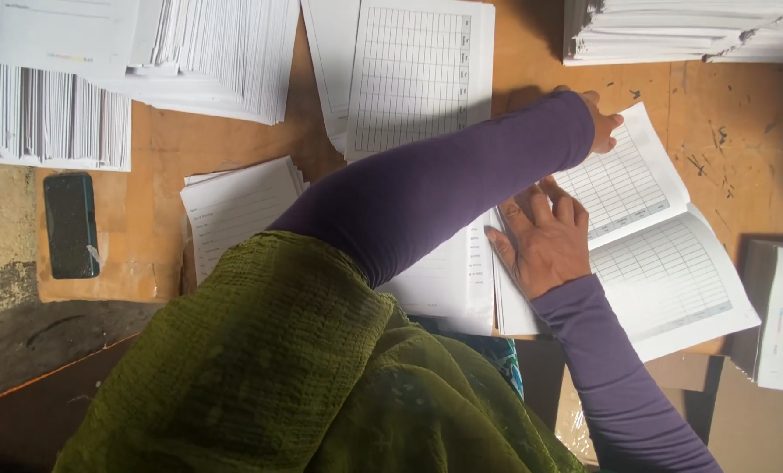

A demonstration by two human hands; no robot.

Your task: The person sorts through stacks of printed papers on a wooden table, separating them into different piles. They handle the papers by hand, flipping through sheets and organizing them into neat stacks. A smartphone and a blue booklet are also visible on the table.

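Observation:
My left arm in a purple sleeve reaches across to the right. My left hand [603, 123] sits at the far top corner of a white printed sheet [663, 245] with grid tables, its fingers curled over the sheet's edge. My right hand [545, 241] lies flat with fingers spread, pressing on the left part of the same sheet, which rests on a pile of similar sheets [462, 280]. The sheet is creased across its middle and spreads toward the lower right. A green scarf [278, 368] covers my chest and hides the near table edge.
On the brown wooden table [742, 149], more piles of grid forms lie at top centre [409, 79] and centre left [234, 210]. Tall white paper stacks stand at top left [59, 96] and top right [689, 31]. A black phone [70, 225] lies at left. A white box [781, 315] stands at right.

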